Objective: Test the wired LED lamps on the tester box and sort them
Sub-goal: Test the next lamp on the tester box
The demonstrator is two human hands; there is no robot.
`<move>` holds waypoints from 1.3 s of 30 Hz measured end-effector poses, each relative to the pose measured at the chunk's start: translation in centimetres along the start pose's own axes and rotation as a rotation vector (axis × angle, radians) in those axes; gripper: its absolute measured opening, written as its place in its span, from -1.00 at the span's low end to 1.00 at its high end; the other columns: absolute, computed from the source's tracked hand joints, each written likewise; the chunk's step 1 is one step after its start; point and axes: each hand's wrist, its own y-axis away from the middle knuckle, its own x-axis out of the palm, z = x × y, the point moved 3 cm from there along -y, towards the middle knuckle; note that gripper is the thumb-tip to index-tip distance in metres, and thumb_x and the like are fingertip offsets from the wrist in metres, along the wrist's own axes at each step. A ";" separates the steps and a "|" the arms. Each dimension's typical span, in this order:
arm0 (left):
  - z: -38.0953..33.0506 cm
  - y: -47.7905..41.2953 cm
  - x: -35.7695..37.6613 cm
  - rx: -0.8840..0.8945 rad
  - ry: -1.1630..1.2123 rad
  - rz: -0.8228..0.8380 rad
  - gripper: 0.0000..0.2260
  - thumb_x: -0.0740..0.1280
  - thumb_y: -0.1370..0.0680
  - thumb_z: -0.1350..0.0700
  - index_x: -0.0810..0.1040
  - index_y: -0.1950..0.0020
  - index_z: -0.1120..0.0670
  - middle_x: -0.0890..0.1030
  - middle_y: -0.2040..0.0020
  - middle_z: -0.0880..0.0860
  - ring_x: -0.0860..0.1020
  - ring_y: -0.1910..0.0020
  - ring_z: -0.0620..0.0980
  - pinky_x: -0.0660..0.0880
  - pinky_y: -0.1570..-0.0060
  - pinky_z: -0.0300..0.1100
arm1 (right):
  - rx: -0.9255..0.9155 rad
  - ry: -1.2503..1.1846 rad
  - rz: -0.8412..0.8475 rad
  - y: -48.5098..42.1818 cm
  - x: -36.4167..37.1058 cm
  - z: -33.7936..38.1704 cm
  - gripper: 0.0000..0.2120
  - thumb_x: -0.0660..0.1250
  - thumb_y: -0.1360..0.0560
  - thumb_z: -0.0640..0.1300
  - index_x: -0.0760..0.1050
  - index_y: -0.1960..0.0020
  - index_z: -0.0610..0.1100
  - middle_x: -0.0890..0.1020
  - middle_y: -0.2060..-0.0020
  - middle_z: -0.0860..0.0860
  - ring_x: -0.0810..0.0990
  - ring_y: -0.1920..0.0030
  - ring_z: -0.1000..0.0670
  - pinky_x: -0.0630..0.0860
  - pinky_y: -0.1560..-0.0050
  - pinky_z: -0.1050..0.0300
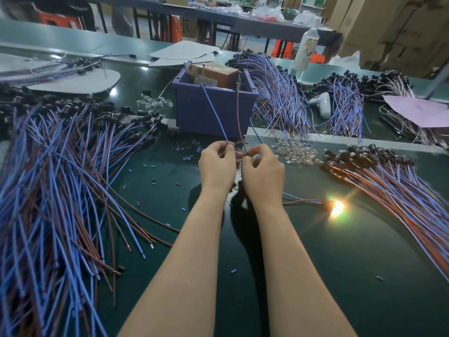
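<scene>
Blue lead (pixel 213 113) pinched in left hand (pixel 217 164), brown lead (pixel 239 117) in right hand (pixel 263 171); one lamp (pixel 336 206) lit.

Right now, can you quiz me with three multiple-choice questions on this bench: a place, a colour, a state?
1. The lamp under test lies: A on the far bench; B on the mat by the right forearm; C on the left wire pile.
2. The two leads of the tester box are: A green and yellow; B both white; C blue and brown.
3. That lamp is: A glowing; B dark; C taped over.
1 B, it rests on the green mat right of that forearm. 2 C, the left hand pinches the blue lead, the right hand the brown lead. 3 A, it shines bright yellow.
</scene>
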 end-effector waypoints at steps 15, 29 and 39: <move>-6.2 1.3 1.4 0.159 -0.008 0.158 -0.92 0.29 -0.56 0.25 0.52 -0.01 0.11 0.61 0.14 0.15 0.54 0.23 -0.02 0.53 0.20 -0.15 | -0.104 -0.094 0.310 -0.5 -5.4 3.3 -0.81 0.19 -0.58 -0.16 0.57 0.05 -0.16 0.65 0.16 -0.09 0.59 0.08 -0.09 0.48 0.01 0.01; -9.6 8.4 16.2 0.243 -0.411 0.435 -0.69 0.13 -0.63 -0.07 0.54 0.00 0.11 0.63 0.00 0.14 0.57 -0.03 0.13 0.45 -0.04 -0.17 | 0.223 -0.885 -0.673 -0.4 -20.1 -4.0 -0.74 0.23 -0.58 -0.22 0.45 0.28 -0.16 0.56 0.55 0.06 0.56 0.50 0.14 0.57 0.36 0.24; -2.6 11.9 26.7 0.181 -0.347 0.621 -0.81 0.30 -0.55 0.17 0.54 -0.15 0.11 0.64 0.06 0.16 0.60 0.03 0.13 0.49 -0.01 -0.13 | 0.659 -1.184 -0.694 2.9 -20.9 -13.5 -0.72 0.15 -0.62 -0.14 0.46 0.20 -0.22 0.59 0.38 -0.09 0.59 0.48 0.06 0.53 0.46 0.28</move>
